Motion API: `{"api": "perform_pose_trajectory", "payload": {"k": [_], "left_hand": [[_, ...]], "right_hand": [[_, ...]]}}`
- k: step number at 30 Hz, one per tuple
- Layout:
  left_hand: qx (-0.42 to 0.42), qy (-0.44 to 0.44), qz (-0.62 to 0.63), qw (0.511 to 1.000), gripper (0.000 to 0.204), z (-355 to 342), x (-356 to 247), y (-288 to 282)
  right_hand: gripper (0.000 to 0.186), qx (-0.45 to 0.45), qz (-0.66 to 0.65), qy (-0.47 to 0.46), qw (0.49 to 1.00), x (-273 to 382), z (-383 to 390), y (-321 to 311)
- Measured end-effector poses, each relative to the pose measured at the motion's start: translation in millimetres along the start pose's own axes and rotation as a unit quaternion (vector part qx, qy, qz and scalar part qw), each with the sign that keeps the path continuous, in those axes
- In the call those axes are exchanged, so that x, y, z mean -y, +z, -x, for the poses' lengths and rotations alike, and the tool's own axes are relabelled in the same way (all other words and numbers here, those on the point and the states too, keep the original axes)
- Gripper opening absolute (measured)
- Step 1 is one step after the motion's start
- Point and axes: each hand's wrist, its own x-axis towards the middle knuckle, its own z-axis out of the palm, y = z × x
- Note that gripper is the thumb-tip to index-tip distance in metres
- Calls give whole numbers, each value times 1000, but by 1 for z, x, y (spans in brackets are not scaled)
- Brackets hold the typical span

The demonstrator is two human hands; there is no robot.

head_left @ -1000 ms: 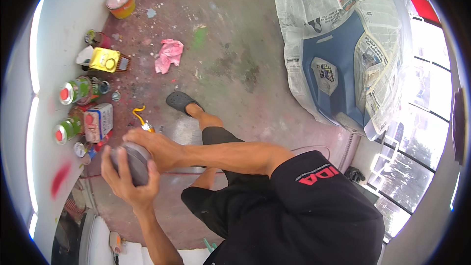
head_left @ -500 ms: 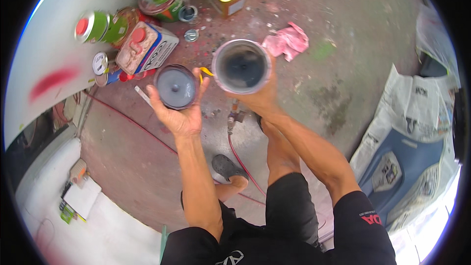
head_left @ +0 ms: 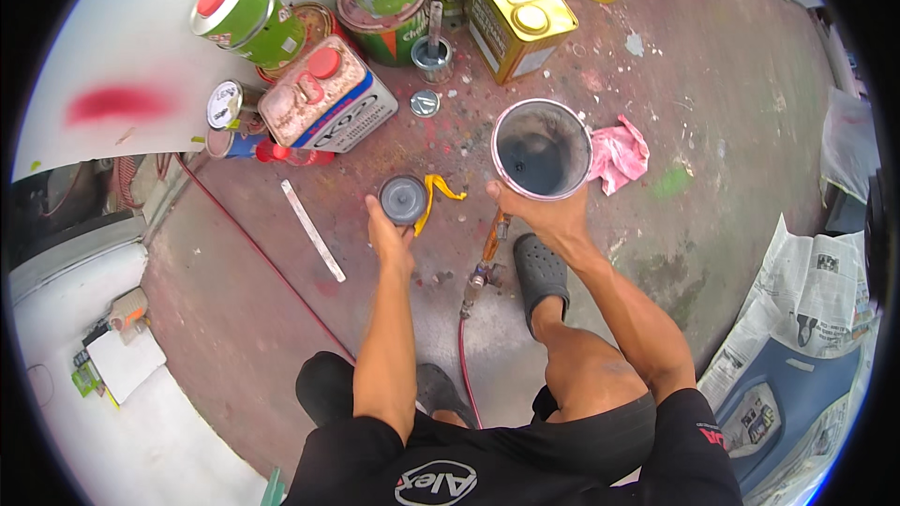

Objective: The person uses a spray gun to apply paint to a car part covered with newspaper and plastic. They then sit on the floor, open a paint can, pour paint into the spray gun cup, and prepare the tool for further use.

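My left hand [head_left: 392, 232] grips a dark grey round lid [head_left: 403, 195] low over the floor, beside a crooked yellow strip [head_left: 441, 189]. My right hand [head_left: 548, 215] holds a round cup [head_left: 530, 155] with dark grey liquid inside, its open top facing up; the cup hides some fingers. Below it is a spray gun with an orange part [head_left: 491, 242], a metal fitting and a red hose [head_left: 461, 356]. A crumpled pink cloth [head_left: 619, 152] lies right of the cup, and a pale stick [head_left: 312, 230] lies left of my left hand.
Several cans [head_left: 258, 28], a rectangular can [head_left: 328, 98], a yellow tin [head_left: 516, 19] and a small pot [head_left: 433, 64] line the back and left. A white ledge [head_left: 187, 412] is lower left. A newspaper-masked blue panel [head_left: 787, 370] is at right. My shoes [head_left: 540, 272] are on the stained floor.
My hands were together on the lid and cup, then separated. The lid in my left hand has moved down toward the floor; my legs have bent and the view has turned toward the cans.
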Motion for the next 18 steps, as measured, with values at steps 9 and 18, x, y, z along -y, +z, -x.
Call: {"api": "perform_pose_trajectory", "payload": {"k": [9, 18], "left_hand": [[319, 412, -345, 780, 71, 106, 19, 36], [158, 269, -240, 919, 32, 108, 19, 34]], "right_hand": [[114, 82, -24, -8, 996, 17, 4, 28], [152, -81, 74, 20, 994, -37, -92, -14]]}}
